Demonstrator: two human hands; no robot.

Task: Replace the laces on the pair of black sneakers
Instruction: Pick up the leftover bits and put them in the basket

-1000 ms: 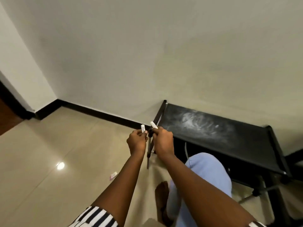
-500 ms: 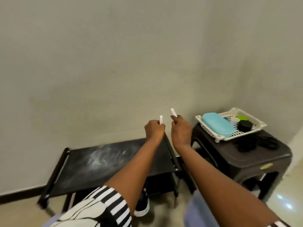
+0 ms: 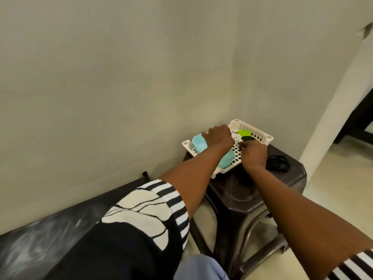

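Observation:
Both hands are over a white slotted basket [image 3: 260,131] on a dark brown plastic stool [image 3: 240,197]. My left hand [image 3: 219,138] has curled fingers and holds a small white piece [image 3: 235,136] at its thumb side. My right hand [image 3: 254,154] is curled just to the right, its fingertips pinching another small white piece just beside the first. A tangle of black laces [image 3: 277,163] lies on the stool right of the basket. No sneakers are in view.
The basket holds a light blue case [image 3: 198,144], a green lid [image 3: 244,132] and a black round item [image 3: 248,139]. A low black shelf [image 3: 40,239] runs along the wall at the left. A white wall corner [image 3: 333,118] stands to the right.
My view swung right from the black shelf to the stool. Both hands, each carrying a small white piece, moved down over the basket.

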